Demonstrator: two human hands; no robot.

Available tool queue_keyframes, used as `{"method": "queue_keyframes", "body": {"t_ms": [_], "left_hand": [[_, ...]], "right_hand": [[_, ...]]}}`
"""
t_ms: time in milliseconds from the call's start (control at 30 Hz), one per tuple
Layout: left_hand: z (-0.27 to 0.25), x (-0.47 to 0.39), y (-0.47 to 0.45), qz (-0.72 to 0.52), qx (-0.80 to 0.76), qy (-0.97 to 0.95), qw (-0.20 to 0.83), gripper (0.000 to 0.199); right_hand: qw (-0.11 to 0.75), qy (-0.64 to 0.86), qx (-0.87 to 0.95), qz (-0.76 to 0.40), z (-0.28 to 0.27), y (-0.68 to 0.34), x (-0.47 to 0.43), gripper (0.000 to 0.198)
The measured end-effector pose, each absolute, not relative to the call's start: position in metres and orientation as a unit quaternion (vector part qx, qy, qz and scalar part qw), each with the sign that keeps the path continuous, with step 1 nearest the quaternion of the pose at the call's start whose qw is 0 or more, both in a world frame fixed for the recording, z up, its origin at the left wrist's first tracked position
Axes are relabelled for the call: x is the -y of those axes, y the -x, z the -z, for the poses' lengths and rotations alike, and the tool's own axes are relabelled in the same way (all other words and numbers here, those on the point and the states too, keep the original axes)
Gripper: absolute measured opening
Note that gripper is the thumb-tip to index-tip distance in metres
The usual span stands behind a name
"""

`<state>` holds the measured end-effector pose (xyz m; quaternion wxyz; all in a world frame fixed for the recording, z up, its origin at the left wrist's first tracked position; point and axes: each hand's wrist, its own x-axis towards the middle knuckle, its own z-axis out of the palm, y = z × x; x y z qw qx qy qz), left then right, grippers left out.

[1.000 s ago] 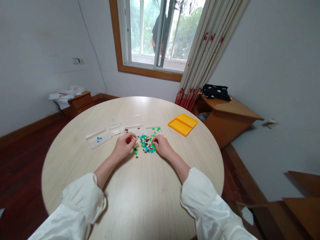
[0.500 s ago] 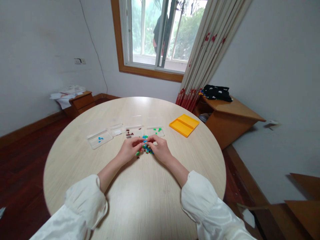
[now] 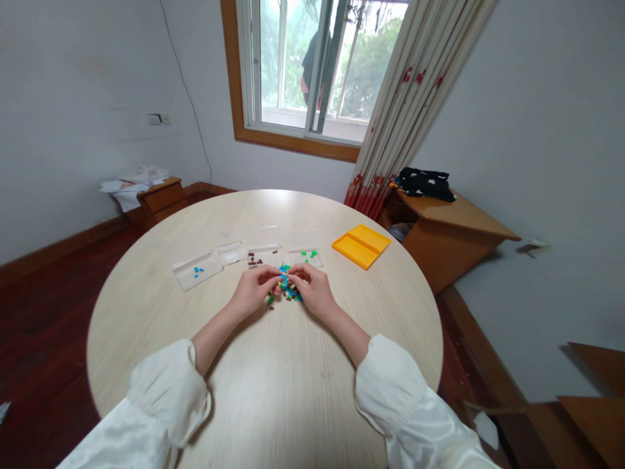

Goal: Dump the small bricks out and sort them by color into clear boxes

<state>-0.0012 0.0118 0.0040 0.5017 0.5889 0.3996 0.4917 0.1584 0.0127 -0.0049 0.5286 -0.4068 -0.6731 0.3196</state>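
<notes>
A small heap of tiny toy bricks (image 3: pixel 291 294), blue, green, brown and a little yellow, lies near the middle of the table. Over its left side is my left hand (image 3: pixel 252 290), thumb and forefinger drawn together at the heap. My right hand (image 3: pixel 315 290) comes in from the other side, its fingers likewise pinched. The fingertips of both hands nearly meet above blue pieces. Whatever they pinch is too small to make out. Just beyond the hands stand a clear tray with brown bricks (image 3: pixel 263 247) and a clear tray with green bricks (image 3: pixel 319 264).
A clear tray with a few blue bricks (image 3: pixel 183 280) sits on the left, beside a smaller clear box (image 3: pixel 229 253). To the right lies an open yellow case (image 3: pixel 361 246). All rest on a round wooden table (image 3: pixel 273 391). Behind are a window and a curtain (image 3: pixel 385 130).
The whole view has shifted slightly. Both hands stay over the heap with only small finger movements; the trays and the yellow case keep their places.
</notes>
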Motion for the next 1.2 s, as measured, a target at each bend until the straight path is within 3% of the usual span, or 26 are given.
{"method": "queue_keyframes", "body": {"t_ms": [233, 600, 1200], "left_hand": [[-0.004, -0.026, 0.016, -0.567, -0.436, -0.526, 0.459, 0.037], [0.001, -0.032, 0.022, -0.608, -0.458, -0.494, 0.42, 0.035], [0.005, -0.033, 0.023, -0.619, -0.471, -0.482, 0.403, 0.038]], "right_hand": [[0.465, 0.455, 0.717, -0.249, 0.013, -0.166, -0.021, 0.013], [0.328, 0.385, 0.847, -0.163, 0.014, -0.171, -0.02, 0.022], [0.334, 0.392, 0.843, -0.157, 0.017, -0.171, -0.021, 0.015]]}}
